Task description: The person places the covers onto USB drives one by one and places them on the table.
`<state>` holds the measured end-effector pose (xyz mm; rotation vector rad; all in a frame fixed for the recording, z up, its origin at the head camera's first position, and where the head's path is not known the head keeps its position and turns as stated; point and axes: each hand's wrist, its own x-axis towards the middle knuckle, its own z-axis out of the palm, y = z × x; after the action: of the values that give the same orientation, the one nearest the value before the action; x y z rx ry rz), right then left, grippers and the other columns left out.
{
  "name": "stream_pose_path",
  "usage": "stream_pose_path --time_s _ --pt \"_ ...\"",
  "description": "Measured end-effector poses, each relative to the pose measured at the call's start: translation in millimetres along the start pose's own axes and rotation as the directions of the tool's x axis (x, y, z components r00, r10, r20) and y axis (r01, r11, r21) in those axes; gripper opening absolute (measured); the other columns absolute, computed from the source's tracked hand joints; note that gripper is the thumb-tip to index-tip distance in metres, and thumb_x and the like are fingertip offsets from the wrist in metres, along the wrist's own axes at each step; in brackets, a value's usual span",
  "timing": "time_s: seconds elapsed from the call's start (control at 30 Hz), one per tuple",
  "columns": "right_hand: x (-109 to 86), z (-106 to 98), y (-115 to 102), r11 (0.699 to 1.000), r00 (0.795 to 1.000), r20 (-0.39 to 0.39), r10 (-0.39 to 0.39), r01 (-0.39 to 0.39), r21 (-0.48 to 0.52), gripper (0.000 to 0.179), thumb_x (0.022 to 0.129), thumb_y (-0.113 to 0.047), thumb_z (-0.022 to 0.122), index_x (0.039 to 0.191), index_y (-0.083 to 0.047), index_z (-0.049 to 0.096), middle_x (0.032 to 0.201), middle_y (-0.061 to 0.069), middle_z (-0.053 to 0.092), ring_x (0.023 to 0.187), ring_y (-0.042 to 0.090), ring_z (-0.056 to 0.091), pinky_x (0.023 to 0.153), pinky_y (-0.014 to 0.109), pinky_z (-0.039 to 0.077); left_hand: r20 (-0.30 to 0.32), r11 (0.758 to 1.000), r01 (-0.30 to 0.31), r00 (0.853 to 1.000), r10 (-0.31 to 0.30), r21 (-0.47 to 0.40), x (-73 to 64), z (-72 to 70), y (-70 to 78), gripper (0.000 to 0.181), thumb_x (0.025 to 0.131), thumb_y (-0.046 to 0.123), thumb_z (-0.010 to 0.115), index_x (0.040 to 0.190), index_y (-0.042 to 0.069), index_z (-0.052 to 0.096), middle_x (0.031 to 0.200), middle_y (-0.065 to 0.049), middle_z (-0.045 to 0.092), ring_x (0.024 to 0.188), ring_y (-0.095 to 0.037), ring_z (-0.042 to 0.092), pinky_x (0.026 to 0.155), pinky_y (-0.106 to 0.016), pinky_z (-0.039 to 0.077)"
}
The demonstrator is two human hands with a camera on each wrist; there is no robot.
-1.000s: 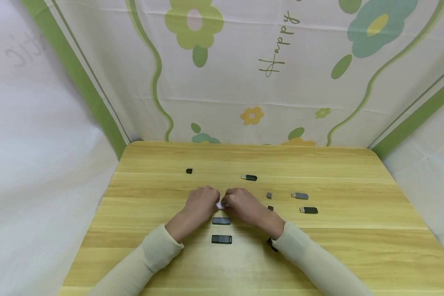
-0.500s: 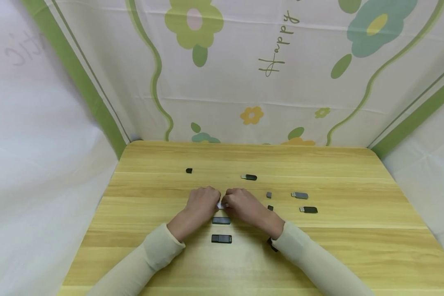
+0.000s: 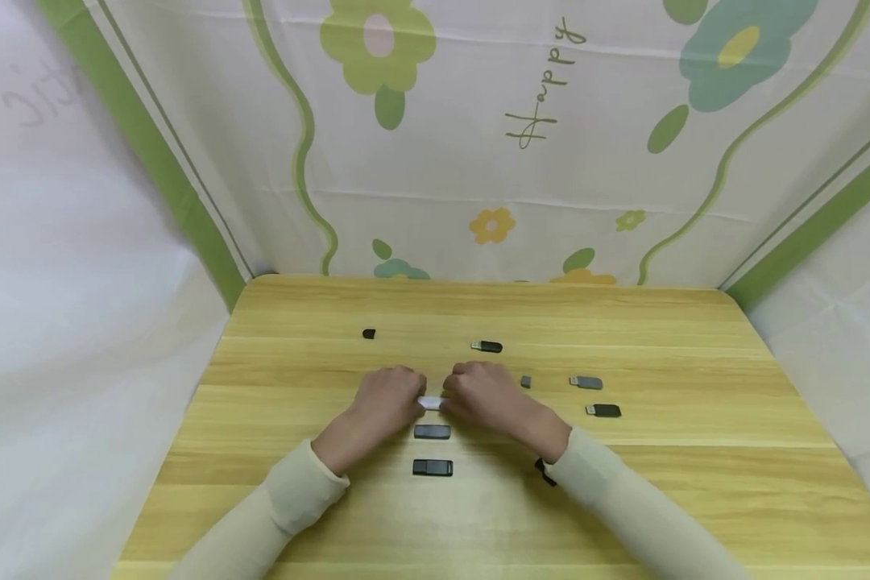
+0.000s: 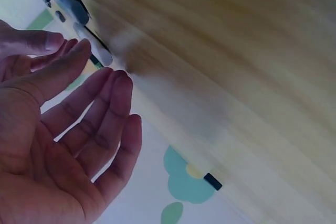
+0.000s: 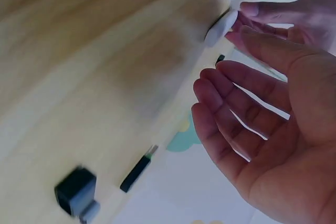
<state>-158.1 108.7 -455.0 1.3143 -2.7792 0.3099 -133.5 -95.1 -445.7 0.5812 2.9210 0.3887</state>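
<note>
A white USB stick lies on the table between both hands in the head view. My left hand is at its left end; in the left wrist view the thumb and fingers are apart, with nothing pinched. At the right end is my right hand, its fingers relaxed and loosely bent in the right wrist view. Directly nearer to me lie a dark grey-blue USB stick and a black USB stick, both apparently capped. Whether any fingertip still touches the white stick is hard to tell.
Uncapped sticks lie further off: a black one, a grey one and another black one. A black cap and a grey cap lie loose. A black piece is partly behind the right sleeve. A printed curtain borders the table.
Both hands have loosened and drawn apart, left hand leftward and right hand rightward, leaving the white USB stick more exposed on the table. The right hand now covers a small black cap seen before.
</note>
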Motion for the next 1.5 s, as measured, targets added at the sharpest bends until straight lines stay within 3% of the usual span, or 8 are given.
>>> stream_pose_path --time_s 0.07,0.2,0.5,0.77,0.97,1.2,1.37,1.5 --pt "-0.5 -1.7 4.3 1.000 1.000 -0.010 0.007 -0.007 -0.019 0.020 0.095 -0.028 0.082 0.081 -0.016 0.073 0.073 -0.005 0.061 0.062 0.006 0.048 0.051 0.021 0.041 0.000 1.000 0.003 1.000 -0.003 -0.020 -1.1 -3.1 -4.0 0.008 0.090 0.015 0.083 0.091 0.011 0.077 0.082 -0.001 0.071 0.069 -0.017 0.060 0.060 -0.034 0.052" --pt "-0.7 -7.7 14.3 0.998 0.999 -0.009 0.034 -0.035 -0.053 0.016 0.094 -0.028 0.082 0.087 -0.015 0.077 0.079 -0.003 0.067 0.068 0.010 0.059 0.055 0.026 0.051 -0.042 1.000 0.007 0.999 -0.007 -0.008 -4.2 -11.9 -16.2 0.019 0.091 0.020 0.084 0.105 0.008 0.079 0.100 -0.008 0.077 0.086 -0.025 0.072 0.071 -0.042 0.060" --pt "4.3 -20.3 45.5 0.988 0.992 0.046 0.117 -0.112 -0.111 0.017 0.096 -0.017 0.080 0.106 -0.004 0.079 0.095 0.010 0.071 0.081 0.024 0.068 0.061 0.035 0.059 -0.121 0.996 0.070 0.991 -0.062 0.063 3.0 -40.1 -57.6 0.040 0.088 0.019 0.088 0.123 0.003 0.074 0.112 -0.015 0.075 0.097 -0.034 0.074 0.072 -0.046 0.063" --pt "8.8 -18.8 71.3 0.977 0.965 0.163 0.204 -0.190 -0.094 0.037 0.096 -0.021 0.081 0.126 -0.001 0.073 0.115 0.017 0.069 0.105 0.035 0.067 0.079 0.045 0.062 -0.133 0.993 0.048 0.991 -0.034 0.104 16.1 -46.0 -89.6 0.043 0.089 0.012 0.086 0.125 -0.003 0.070 0.109 -0.019 0.072 0.097 -0.036 0.071 0.075 -0.045 0.062" --pt "15.0 -17.5 84.7 0.979 0.963 0.179 0.201 -0.192 -0.065 0.040 0.096 -0.020 0.081 0.127 0.003 0.071 0.114 0.019 0.070 0.101 0.033 0.069 0.082 0.045 0.062 -0.110 0.995 0.068 0.992 -0.060 0.078 28.1 -43.0 -103.3 0.025 0.089 0.003 0.078 0.113 -0.003 0.073 0.101 -0.017 0.071 0.090 -0.033 0.070 0.073 -0.046 0.061" --pt "18.4 -15.6 90.2 0.987 0.975 0.161 0.156 -0.159 0.010 0.019 0.096 -0.015 0.080 0.109 -0.001 0.078 0.102 0.012 0.070 0.088 0.023 0.066 0.079 0.042 0.058 -0.041 0.999 0.036 0.999 -0.035 0.032 40.8 -36.7 -116.0 0.014 0.091 0.003 0.076 0.104 0.000 0.073 0.096 -0.013 0.067 0.084 -0.027 0.065 0.074 -0.045 0.058" --pt "19.1 -14.9 92.5 0.988 0.975 0.162 0.152 -0.154 0.000 0.012 0.095 -0.014 0.081 0.099 -0.003 0.078 0.096 0.009 0.068 0.079 0.018 0.059 0.072 0.037 0.053 -0.034 1.000 0.000 0.999 0.000 0.014 46.2 -35.7 -116.0 0.007 0.093 0.005 0.079 0.094 0.002 0.073 0.090 -0.010 0.064 0.079 -0.023 0.059 0.070 -0.039 0.053" --pt "18.3 -14.9 93.6 0.987 0.975 0.157 0.159 -0.163 0.012 0.010 0.094 -0.012 0.081 0.097 -0.003 0.077 0.094 0.009 0.067 0.077 0.018 0.057 0.070 0.036 0.052 -0.032 1.000 0.003 0.999 -0.003 0.007 49.3 -35.5 -113.7 0.014 0.093 0.004 0.080 0.084 0.005 0.069 0.087 -0.009 0.064 0.078 -0.022 0.055 0.069 -0.037 0.049"
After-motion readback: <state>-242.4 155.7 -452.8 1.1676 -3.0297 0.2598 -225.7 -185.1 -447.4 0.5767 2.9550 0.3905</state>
